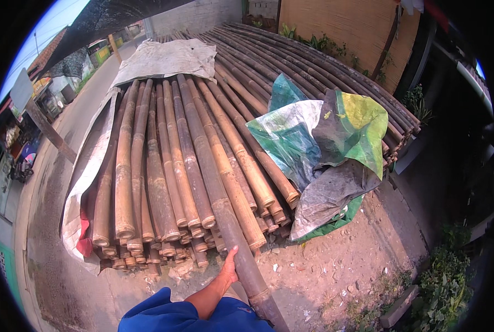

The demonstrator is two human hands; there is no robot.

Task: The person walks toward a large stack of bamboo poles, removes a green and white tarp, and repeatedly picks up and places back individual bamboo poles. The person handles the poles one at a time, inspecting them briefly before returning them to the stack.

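Observation:
My left hand [227, 271] is closed around a long brown bamboo pole [221, 213]. Its thumb lies along the pole's left side, and the fingers are mostly hidden beneath. This pole juts out past the other cut ends toward my body, its near end at the bottom edge of the view. Behind and to both sides lies a big stack of bamboo poles [158, 191], light tan to dark brown, with their cut ends facing me. My right hand does not show.
A grey-white sheet [166, 58] covers part of the stack; a crumpled green, yellow and grey tarp [335, 138] drapes its right side. A road [86, 127] runs along the left. Rubble-strewn ground [319, 276] and plants [441, 288] lie at right. A tan wall [349, 36] stands behind.

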